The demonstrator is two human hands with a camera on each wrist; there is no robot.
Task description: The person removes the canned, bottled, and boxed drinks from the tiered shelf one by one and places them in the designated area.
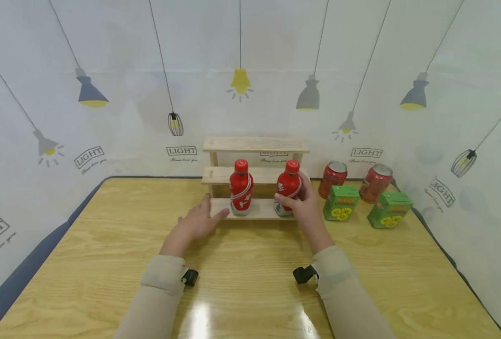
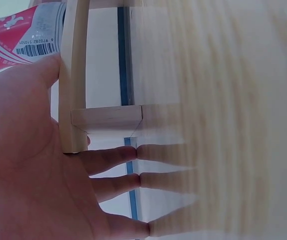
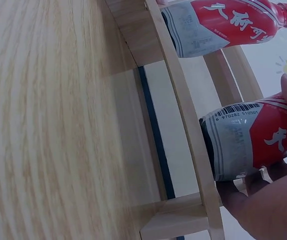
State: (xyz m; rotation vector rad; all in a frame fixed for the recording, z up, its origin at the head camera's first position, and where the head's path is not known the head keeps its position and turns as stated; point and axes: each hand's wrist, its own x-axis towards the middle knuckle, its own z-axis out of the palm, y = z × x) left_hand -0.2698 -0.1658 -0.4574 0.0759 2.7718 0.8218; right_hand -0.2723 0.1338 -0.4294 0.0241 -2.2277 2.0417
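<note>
In the head view a small three-tier wooden rack (image 1: pixel 256 175) stands at the back of the table. Two red plastic drink bottles are upright on its lowest tier, the left bottle (image 1: pixel 241 188) standing by itself. My right hand (image 1: pixel 307 207) grips the right bottle (image 1: pixel 289 187), thumb across its front and fingers round its far side. In the right wrist view, the base of this bottle (image 3: pixel 233 142) is right at the shelf board. My left hand (image 1: pixel 197 219) rests against the rack's left end, thumb along the lowest board (image 2: pixel 73 75), other fingers straight with tips at the table.
To the right of the rack stand two red cans, a nearer can (image 1: pixel 333 179) and a farther can (image 1: pixel 376 182). Two green drink cartons, one left (image 1: pixel 341 203) and one right (image 1: pixel 389 210), stand before them. A lamp-patterned cloth (image 1: pixel 271 56) hangs behind the wooden table (image 1: pixel 250 263).
</note>
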